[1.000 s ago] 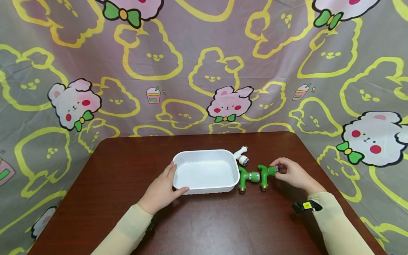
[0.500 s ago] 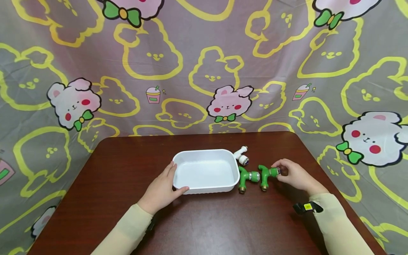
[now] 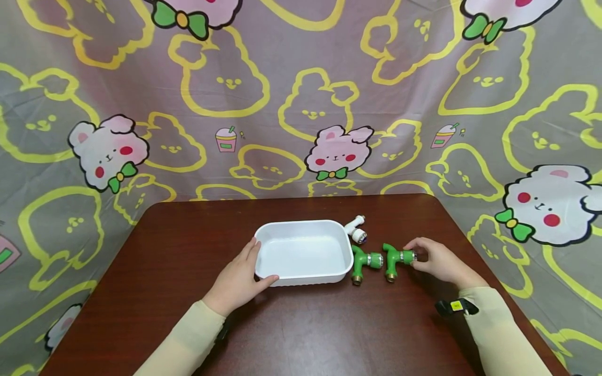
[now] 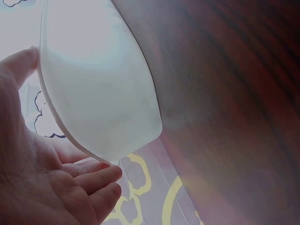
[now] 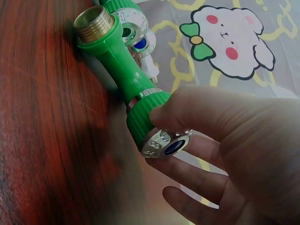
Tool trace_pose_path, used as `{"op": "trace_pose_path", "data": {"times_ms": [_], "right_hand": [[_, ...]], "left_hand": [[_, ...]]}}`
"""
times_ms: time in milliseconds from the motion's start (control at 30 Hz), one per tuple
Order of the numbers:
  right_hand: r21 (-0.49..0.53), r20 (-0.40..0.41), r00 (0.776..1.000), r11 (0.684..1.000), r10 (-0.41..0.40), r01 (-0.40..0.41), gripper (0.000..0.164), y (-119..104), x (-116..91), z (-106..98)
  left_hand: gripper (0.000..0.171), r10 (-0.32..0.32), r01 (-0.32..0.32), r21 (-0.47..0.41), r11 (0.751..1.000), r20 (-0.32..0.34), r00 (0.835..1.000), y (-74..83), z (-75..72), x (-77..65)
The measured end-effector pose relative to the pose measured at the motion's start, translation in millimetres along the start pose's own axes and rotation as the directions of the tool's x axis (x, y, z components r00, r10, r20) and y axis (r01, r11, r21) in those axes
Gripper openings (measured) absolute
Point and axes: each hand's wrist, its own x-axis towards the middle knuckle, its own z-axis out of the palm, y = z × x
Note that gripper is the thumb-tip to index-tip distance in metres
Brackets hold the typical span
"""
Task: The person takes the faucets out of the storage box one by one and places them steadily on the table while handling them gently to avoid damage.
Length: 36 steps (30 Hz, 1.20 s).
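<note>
My left hand (image 3: 237,282) rests at the near left corner of a white rectangular tray (image 3: 303,280), thumb at the front rim and fingers along the left side. In the left wrist view, the fingertips touch the tray's rim, with a gap between palm and wall. My right hand (image 3: 438,265) pinches the ribbed knob of a green tap (image 3: 392,261), thumb on the knob in the right wrist view; its brass threaded end (image 5: 96,23) shows there. Beside the tray lies a second green tap (image 3: 359,263), and behind it a white tap (image 3: 356,231).
The tray stands on a dark red-brown wooden table (image 3: 301,334). A grey curtain (image 3: 263,99) with yellow outlines and cartoon rabbits hangs behind the table and along both sides.
My right hand and the green tap it pinches have shifted slightly to the right, widening the space to the other green tap. The left hand and tray have not moved.
</note>
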Motion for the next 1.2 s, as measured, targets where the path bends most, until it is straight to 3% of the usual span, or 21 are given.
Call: {"op": "trace_pose_path", "data": {"times_ms": [333,767,1200], "right_hand": [[0.019,0.049,0.998,0.999,0.034,-0.035,0.030,7.0,1.0,1.7],[0.031,0.062,0.998,0.999,0.007,-0.009,0.030,6.9,2.3,2.0],[-0.016,-0.025,1.000,1.000,-0.002,0.002,0.033,5.4,5.4,4.5]], "left_hand": [[0.099,-0.001,0.001,-0.001,1.000,0.002,1.000,0.8,-0.3,-0.2],[0.099,-0.006,0.006,-0.003,1.000,0.015,1.000,0.6,-1.3,0.4],[0.099,-0.003,0.003,0.000,1.000,0.017,1.000,-0.6,-1.4,0.1]]}}
